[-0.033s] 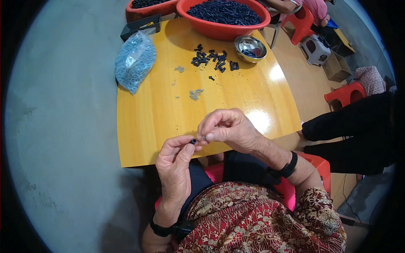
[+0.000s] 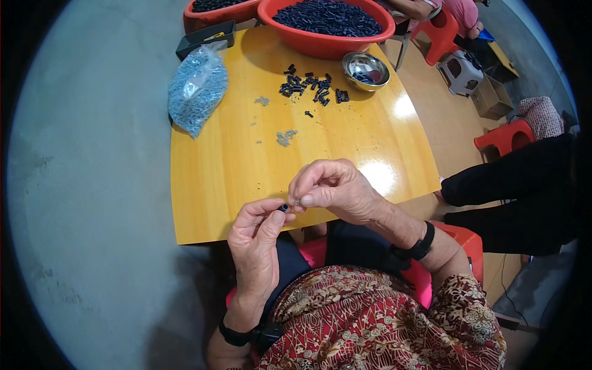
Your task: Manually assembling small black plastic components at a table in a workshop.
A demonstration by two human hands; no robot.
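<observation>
Head view: both hands meet over the near edge of the yellow wood-grain table [image 2: 216, 176]. Left hand [image 2: 256, 243] grasps a short dark tube [image 2: 283, 208], pinched between thumb and forefinger; the tube lies right at the fingertips, its round open end showing toward the right hand. Right hand [image 2: 339, 190] sits slightly higher, thumb and forefinger closed on a small silvery metal piece [image 2: 297, 202], spring-like, too small to make out fully; only part shows past the thumb tip. Tube and metal piece just beside each other; whether they touch, cannot tell. Beyond the hands, on the tabletop: a small cluster of silvery pieces [image 2: 283, 139], another farther off, then one lone dark piece [image 2: 309, 114] just short of a loose scatter of dark tubular pieces [image 2: 322, 92]. Right of the scatter, a shiny metal bowl [image 2: 356, 61], some dark pieces inside. At the far edge, a red basin [image 2: 308, 44] heaped with similar dark pieces. Far left, a clear plastic bag [image 2: 197, 89] full of small shiny pieces, slumped against the table's edge, with a dark tray [image 2: 192, 44] just behind it.
</observation>
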